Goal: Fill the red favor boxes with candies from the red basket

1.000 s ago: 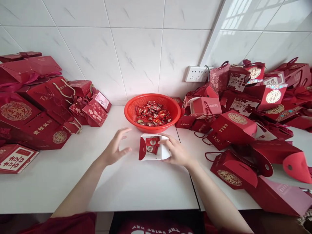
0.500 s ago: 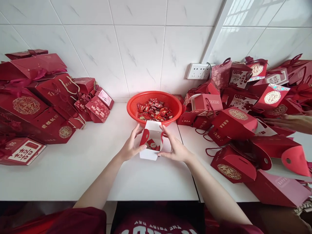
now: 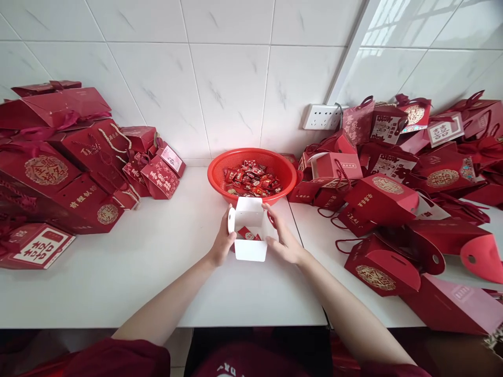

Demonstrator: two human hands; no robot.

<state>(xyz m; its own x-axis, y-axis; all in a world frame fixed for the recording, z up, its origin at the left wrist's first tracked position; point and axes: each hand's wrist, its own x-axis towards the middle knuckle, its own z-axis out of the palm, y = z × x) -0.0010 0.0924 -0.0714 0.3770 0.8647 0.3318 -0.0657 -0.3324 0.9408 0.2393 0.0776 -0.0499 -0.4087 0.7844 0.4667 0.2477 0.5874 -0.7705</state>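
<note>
Between my hands sits a small gift box (image 3: pixel 250 250), its white inner faces showing and its top flaps spread. Inside it lie a few red wrapped candies (image 3: pixel 248 233). My left hand (image 3: pixel 223 238) grips the box's left side, thumb near the front edge and fingers behind the left flap. On the other side, my right hand (image 3: pixel 286 238) holds the right wall and flap with thumb and fingers. Just behind the box stands a red plastic basket (image 3: pixel 214 178) with many red wrapped candies (image 3: pixel 255 178) in it.
Red gift boxes and bags (image 3: pixel 74 173) are piled on the left of the white table (image 3: pixel 157 283). Another heap of red boxes (image 3: pixel 381 196) fills the right side. A power strip (image 3: pixel 322 117) is at the tiled wall. A seam runs down the tabletop.
The box's left flap has swung outward and now shows its white face; my left hand has shifted along that side. At the far right, another person's hand and one box have left the view.
</note>
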